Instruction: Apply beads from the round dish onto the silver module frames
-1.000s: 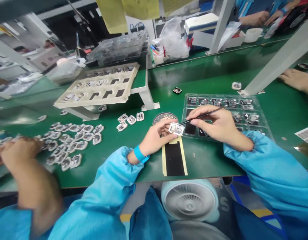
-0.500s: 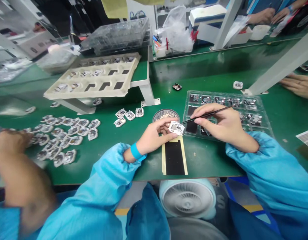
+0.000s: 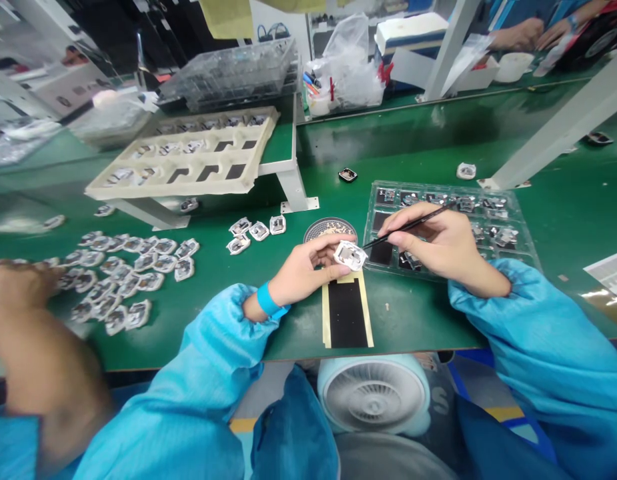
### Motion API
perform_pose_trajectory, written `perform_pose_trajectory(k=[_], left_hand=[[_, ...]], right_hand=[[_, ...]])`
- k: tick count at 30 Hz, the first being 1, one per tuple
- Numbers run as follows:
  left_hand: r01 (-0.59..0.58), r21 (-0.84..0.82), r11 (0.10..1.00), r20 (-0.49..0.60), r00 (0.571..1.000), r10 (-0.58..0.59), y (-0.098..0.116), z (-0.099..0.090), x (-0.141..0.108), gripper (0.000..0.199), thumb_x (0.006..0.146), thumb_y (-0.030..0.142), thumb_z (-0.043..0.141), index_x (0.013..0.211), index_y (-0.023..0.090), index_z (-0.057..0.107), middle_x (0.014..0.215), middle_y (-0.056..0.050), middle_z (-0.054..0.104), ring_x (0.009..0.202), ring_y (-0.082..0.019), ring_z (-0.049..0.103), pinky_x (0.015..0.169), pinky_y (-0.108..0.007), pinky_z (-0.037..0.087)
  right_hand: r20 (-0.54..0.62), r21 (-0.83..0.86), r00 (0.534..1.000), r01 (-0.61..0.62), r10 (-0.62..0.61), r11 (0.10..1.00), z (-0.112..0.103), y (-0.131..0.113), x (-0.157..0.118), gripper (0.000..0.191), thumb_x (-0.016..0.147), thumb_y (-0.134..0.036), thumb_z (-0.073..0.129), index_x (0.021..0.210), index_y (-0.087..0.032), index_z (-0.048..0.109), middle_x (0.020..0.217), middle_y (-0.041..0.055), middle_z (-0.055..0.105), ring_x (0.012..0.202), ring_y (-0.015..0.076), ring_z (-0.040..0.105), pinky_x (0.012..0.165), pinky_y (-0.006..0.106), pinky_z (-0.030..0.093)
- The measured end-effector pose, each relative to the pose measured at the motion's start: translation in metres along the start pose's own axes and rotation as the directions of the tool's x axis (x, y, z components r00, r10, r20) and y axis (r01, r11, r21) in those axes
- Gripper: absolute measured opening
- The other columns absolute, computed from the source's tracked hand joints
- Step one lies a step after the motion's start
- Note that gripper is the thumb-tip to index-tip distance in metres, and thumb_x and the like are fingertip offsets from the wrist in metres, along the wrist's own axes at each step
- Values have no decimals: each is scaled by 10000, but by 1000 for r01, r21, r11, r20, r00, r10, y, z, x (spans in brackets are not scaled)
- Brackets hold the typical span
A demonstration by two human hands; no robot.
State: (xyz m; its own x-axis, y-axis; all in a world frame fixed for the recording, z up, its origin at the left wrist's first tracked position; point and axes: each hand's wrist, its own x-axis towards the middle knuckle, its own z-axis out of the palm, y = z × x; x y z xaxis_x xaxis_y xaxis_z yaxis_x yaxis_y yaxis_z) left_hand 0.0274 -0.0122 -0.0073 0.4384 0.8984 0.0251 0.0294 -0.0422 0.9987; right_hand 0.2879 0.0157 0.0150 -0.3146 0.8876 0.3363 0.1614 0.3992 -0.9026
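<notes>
My left hand (image 3: 304, 272) holds a small white housing (image 3: 350, 255) between thumb and fingers, above a black pad (image 3: 349, 313) edged with yellow tape. Black tweezers (image 3: 413, 223) are pinched in my right hand (image 3: 435, 243), their tip at the housing's right edge. Whether the tip grips anything is too small to tell. Behind the housing is a round grey dish (image 3: 329, 229) of tiny pale pieces. Below my right hand lies a clear compartment tray (image 3: 525, 247) with metallic parts in several compartments.
Many white housings (image 3: 122, 273) lie at left, near another person's hand (image 3: 23, 287). A raised stand (image 3: 293, 183) bears a cream tray (image 3: 188, 190). A slanted metal post (image 3: 548, 127) rises at right. A fan (image 3: 373, 393) sits below the table edge.
The view has shifted slightly. The housing in my left hand is tilted a little differently, and the tweezers remain beside it. The person's hand at the far right is no longer visible.
</notes>
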Motion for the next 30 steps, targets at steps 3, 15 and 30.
perform_pose_trajectory(k=[3,15,30], left_hand=[[-2,-6,1000,2,1000,2,0,-1,0,542,798,291,828,1306,197,661,1371,-121,612,1170,-252,639,966,-351,568],[-39,-56,998,22,999,40,2,-3,1,511,817,236,813,1305,208,661,1385,-110,621,1218,-242,637,1042,-351,540],[274,-366,890,83,962,-262,8,7,-1,543,798,213,793,1315,183,629,1148,-134,728,722,-129,669,486,-177,391]], right_hand=[[-26,53,1000,15,-14,998,0,1,0,223,821,-362,770,950,-190,708,993,63,717,918,166,702,787,305,628],[36,73,999,-43,41,996,-1,1,1,236,803,-368,787,942,-192,715,982,53,726,901,160,704,759,287,613],[306,295,940,-245,151,924,5,11,8,295,843,-387,750,894,-136,604,972,79,719,697,76,634,557,188,538]])
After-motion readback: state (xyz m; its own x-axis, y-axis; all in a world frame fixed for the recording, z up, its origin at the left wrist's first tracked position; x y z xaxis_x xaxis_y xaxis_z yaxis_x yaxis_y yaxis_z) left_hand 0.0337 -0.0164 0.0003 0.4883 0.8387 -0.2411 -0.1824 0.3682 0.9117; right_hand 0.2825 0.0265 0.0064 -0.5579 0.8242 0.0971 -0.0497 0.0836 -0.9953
